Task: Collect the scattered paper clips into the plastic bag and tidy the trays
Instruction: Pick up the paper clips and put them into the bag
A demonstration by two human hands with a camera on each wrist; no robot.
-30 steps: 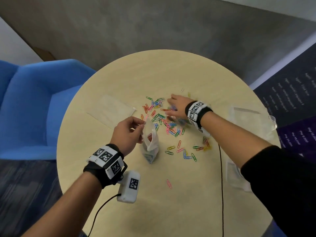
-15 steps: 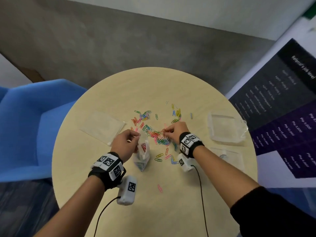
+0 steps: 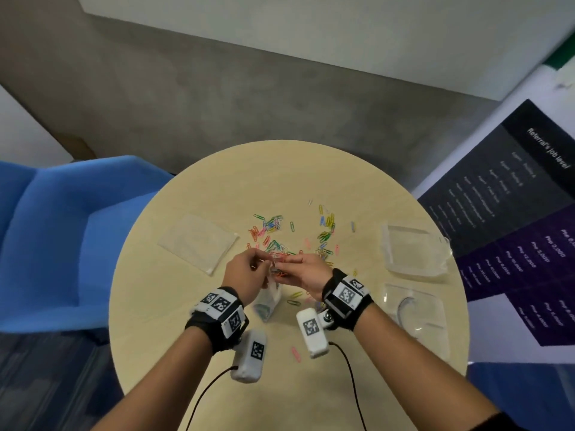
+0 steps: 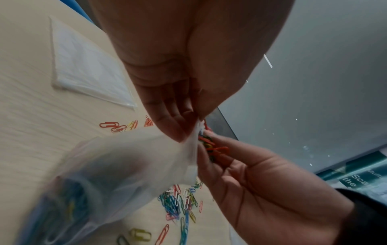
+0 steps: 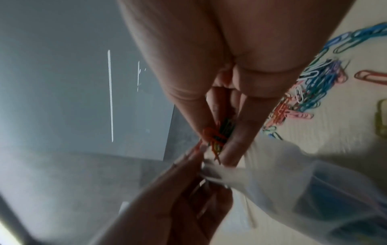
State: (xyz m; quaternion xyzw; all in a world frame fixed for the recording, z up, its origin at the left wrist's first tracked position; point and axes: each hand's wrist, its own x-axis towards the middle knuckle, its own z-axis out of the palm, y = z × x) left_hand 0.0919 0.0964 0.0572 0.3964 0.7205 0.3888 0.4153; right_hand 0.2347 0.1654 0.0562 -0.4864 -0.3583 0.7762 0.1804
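A small clear plastic bag [image 3: 267,301] hangs above the round table with several clips inside; it also shows as the bag [image 4: 117,167] and the bag [image 5: 293,180] in the wrist views. My left hand [image 3: 249,272] pinches the bag's top edge, seen close as the left hand [image 4: 188,132]. My right hand [image 3: 298,272] holds a bunch of coloured paper clips [image 4: 213,148] at the bag's mouth; the clips [image 5: 217,136] sit between its fingers. More scattered paper clips [image 3: 323,234] lie on the table behind both hands.
A flat clear bag [image 3: 197,242] lies left on the round wooden table [image 3: 280,181]. Two clear trays sit at the right: one tray [image 3: 413,247] farther, one tray [image 3: 417,312] nearer. A single pink clip [image 3: 295,354] lies near me. A blue armchair [image 3: 56,231] stands left.
My right hand gathered clips from the pile and carried them back to the bag's mouth beside my left hand. The head view tilted up and shifted.
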